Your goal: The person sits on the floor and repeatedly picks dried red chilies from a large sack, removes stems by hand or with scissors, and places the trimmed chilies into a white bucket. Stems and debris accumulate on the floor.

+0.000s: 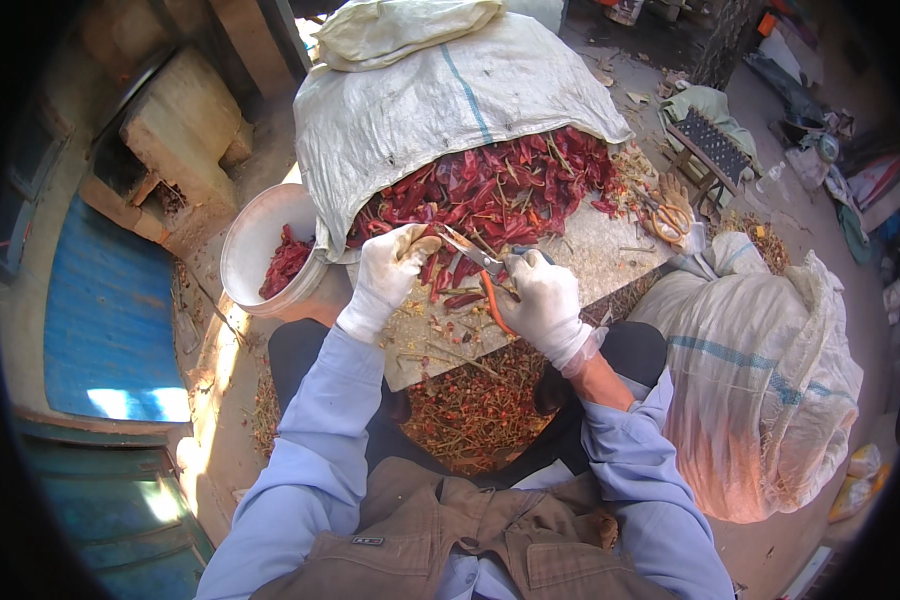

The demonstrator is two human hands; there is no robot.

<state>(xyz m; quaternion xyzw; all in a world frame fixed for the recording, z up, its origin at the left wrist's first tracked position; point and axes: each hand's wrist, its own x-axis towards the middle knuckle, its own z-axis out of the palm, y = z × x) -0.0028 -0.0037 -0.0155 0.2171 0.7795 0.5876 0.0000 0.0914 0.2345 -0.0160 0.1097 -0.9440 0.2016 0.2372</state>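
My left hand (pixel 392 274), in a white glove, pinches a dried red chili pepper (pixel 433 231) by the edge of a large chili pile. Close to its right, my right hand (pixel 544 296), also gloved in white, holds scissors (pixel 487 277) with orange and dark handles. The blades are apart and point at the chili in my left fingers. Behind both hands, a heap of dried red chilies (pixel 487 187) spills from a white woven sack (pixel 450 90) onto a pale board (pixel 615 255). Loose chilies and cut stems lie on the board below the scissors.
A white bucket (pixel 232 262) with some chilies stands to the left. Orange-handled scissors (pixel 670 223) and a brown glove (pixel 673 191) lie at the board's right. A full woven sack (pixel 757 375) stands at right. Stems and seeds (pixel 480 409) cover the ground between my legs.
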